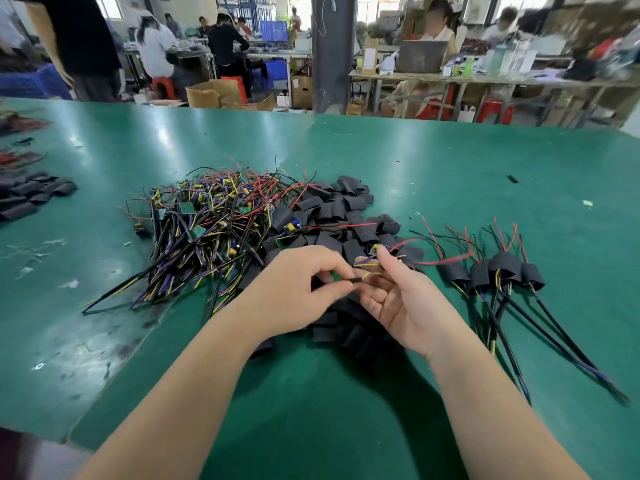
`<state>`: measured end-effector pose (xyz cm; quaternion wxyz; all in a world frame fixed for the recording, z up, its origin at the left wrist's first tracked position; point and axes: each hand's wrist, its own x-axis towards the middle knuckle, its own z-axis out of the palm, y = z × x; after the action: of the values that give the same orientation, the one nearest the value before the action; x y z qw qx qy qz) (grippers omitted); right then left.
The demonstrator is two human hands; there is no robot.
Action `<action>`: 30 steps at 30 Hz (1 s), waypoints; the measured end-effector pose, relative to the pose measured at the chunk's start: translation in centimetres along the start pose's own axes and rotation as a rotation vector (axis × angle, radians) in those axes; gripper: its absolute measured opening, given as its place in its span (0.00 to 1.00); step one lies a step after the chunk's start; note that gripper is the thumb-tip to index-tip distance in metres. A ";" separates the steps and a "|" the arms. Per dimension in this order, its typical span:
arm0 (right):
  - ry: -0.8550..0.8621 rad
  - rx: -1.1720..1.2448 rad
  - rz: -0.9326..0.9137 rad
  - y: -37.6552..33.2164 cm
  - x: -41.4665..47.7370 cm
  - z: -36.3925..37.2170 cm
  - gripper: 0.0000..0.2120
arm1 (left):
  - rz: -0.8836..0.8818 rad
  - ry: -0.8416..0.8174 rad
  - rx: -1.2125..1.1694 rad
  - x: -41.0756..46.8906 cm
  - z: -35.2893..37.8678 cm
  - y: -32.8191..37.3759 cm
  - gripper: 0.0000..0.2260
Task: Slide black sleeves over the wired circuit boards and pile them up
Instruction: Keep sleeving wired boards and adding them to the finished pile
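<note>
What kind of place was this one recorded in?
Most likely an electronics assembly workshop: a green worktable heaped with wired circuit boards and black sleeves, with other workers at benches behind.

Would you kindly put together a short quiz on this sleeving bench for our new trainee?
1. True or false: the sleeved boards lie to the right of the loose black sleeves on the green table.
2. What lies directly left of the loose sleeves? A) a tangle of unsleeved wired boards B) a tray of screws C) scissors
3. Which hand pinches the black cable end of the held wired board?

Key: 1 true; 2 A; 3 the left hand; the right hand holds the coloured wires.
</note>
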<state>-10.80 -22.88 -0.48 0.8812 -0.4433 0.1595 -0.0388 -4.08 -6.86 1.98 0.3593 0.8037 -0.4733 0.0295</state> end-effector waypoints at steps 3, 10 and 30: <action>-0.040 0.062 -0.007 0.0 0.0 -0.1 0.10 | -0.092 -0.024 -0.018 -0.2 0.5 -0.5 0.08; -0.144 0.021 0.030 -0.4 -0.7 0.2 0.26 | -0.209 0.079 0.323 0.4 0.8 -1.0 0.21; -0.028 0.001 -0.073 -0.8 -0.7 0.2 0.14 | -0.257 0.117 0.075 1.1 -1.4 0.0 0.18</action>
<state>-11.34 -23.04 0.45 0.8816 -0.4488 0.1308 -0.0649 -3.12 -6.83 3.45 0.3569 0.8675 -0.3433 0.0479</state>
